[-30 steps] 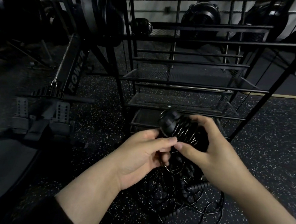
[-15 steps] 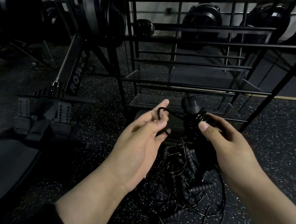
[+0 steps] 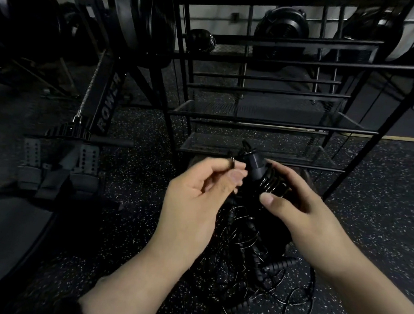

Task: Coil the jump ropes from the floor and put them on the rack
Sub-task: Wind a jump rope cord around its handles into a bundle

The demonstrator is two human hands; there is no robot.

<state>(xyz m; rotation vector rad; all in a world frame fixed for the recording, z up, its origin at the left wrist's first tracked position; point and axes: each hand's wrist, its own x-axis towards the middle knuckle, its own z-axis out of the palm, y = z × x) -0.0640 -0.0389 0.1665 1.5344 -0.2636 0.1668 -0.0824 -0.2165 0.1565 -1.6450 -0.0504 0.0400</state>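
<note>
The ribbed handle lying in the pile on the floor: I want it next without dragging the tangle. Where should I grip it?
Judging by its pose, take the ribbed handle near its free right end, fingers coming from above and the right. That end pokes clear of the rope pile; its left end runs into the loops.

Both forearms reaching up from the lower edge toward mid-frame, palms turned inward. Left hand [image 3: 194,199] at centre, thumb and forefinger pinching a rope [image 3: 231,159] loop. Right hand [image 3: 301,209] just right of it, fingers curled round a rope-wound handle [image 3: 257,166], thumb forward.
</note>
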